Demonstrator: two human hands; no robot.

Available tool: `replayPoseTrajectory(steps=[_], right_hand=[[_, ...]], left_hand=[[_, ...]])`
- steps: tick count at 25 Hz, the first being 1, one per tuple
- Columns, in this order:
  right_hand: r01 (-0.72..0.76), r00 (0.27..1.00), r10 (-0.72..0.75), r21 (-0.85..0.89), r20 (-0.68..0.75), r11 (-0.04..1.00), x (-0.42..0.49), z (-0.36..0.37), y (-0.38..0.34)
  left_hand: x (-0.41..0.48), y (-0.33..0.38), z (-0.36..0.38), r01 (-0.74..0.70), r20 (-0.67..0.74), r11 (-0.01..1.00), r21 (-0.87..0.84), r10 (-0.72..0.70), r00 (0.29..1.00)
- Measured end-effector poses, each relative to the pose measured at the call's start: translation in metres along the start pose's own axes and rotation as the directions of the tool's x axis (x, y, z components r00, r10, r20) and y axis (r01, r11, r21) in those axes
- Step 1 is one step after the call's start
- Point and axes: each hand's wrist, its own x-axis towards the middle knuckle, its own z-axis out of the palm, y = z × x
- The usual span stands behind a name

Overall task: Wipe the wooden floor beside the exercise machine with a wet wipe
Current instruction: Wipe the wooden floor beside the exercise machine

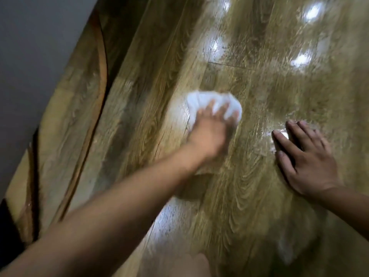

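Observation:
A crumpled white wet wipe (201, 100) lies on the glossy wooden floor (249, 186) near the middle of the view. My left hand (211, 132) presses down on the wipe, fingers spread over it, arm reaching in from the lower left. My right hand (305, 160) rests flat on the floor to the right of the wipe, fingers apart, holding nothing. The image is blurred around the left hand. No exercise machine can be made out.
A grey wall (36, 56) fills the upper left, with a brown skirting strip (99, 80) along its foot. Bright light reflections (311, 11) show on the wet-looking boards at the top right. A knee or leg (179, 264) shows at the bottom.

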Motion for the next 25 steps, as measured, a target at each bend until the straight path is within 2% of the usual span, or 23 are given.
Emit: replayPoseTrajectory(steps=[2,4,5,7,9,11,13,16,18,22,25], right_hand=[[-0.004,1.000,0.003,-0.012,-0.017,1.000,0.000,0.002,-0.002],[-0.010,1.000,0.010,-0.023,-0.020,1.000,-0.001,0.003,-0.003],[-0.008,1.000,0.008,-0.024,-0.004,1.000,-0.001,0.003,-0.002],[-0.012,0.999,0.012,-0.007,0.044,1.000,0.000,-0.002,0.000],[-0.021,0.998,0.021,-0.002,0.056,1.000,0.000,-0.003,-0.001],[-0.028,0.999,0.029,-0.002,0.046,1.000,0.000,0.000,-0.004],[-0.039,0.998,0.039,0.002,0.048,0.999,0.001,-0.002,-0.003],[-0.041,0.997,0.041,-0.011,0.069,0.999,0.001,-0.006,-0.005],[-0.038,0.998,0.037,0.015,0.052,0.999,0.000,-0.005,-0.004],[-0.026,0.998,0.025,0.008,0.064,1.000,0.003,-0.006,-0.001],[-0.020,0.999,0.020,0.001,0.047,1.000,0.001,-0.002,-0.002]], left_hand=[[-0.088,0.034,0.037,-0.217,-0.011,0.976,-0.017,0.217,0.976],[-0.096,0.018,0.041,-0.258,0.010,0.965,-0.039,0.259,0.966],[-0.077,0.003,0.031,-0.186,0.012,0.982,0.024,0.186,0.982],[-0.023,-0.037,0.005,0.124,-0.004,0.992,-0.029,-0.124,0.992],[0.023,-0.090,-0.017,0.377,0.028,0.914,-0.149,-0.378,0.926],[0.039,-0.119,-0.025,0.535,0.061,0.803,-0.263,-0.539,0.840],[0.026,-0.100,-0.021,0.561,0.046,0.760,-0.330,-0.580,0.813],[-0.046,-0.021,0.017,0.471,0.008,0.783,-0.406,-0.513,0.859],[-0.080,0.000,0.035,0.480,0.021,0.784,-0.394,-0.514,0.857],[0.015,-0.059,0.000,0.602,0.027,0.698,-0.387,-0.644,0.764],[0.093,-0.098,-0.039,0.659,0.130,0.631,-0.409,-0.674,0.727]])
